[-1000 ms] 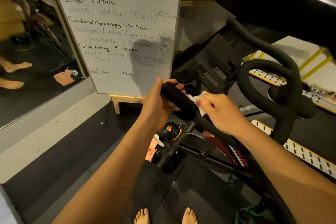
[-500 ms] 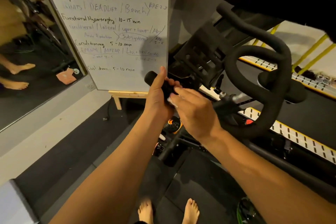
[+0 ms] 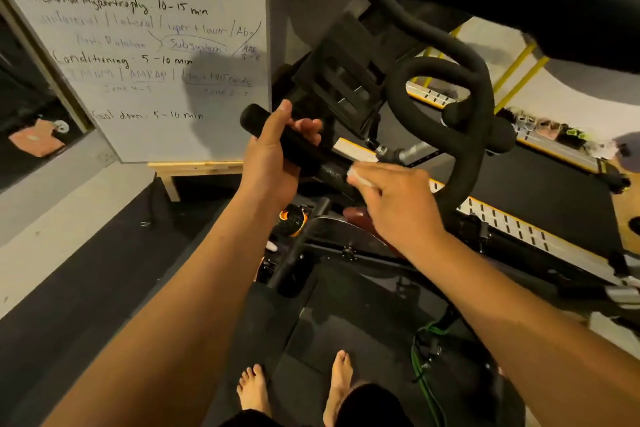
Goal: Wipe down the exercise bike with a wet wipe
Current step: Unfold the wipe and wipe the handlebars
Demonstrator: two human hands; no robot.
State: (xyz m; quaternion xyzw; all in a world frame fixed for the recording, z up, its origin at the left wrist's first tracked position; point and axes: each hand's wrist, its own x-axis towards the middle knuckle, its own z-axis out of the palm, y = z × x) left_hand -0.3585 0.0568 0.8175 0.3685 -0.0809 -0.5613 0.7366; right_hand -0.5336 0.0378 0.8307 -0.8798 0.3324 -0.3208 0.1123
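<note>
The exercise bike point(image 3: 474, 90) stands directly in front of me. My left hand point(image 3: 273, 166) is curled around the end of its black handlebar grip point(image 3: 258, 118). Just beside it, my right hand point(image 3: 394, 208) pinches the wet wipe point(image 3: 358, 180) and presses it on the same bar. Behind them stands a whiteboard point(image 3: 138, 45); below are my bare feet point(image 3: 252, 388).
</note>
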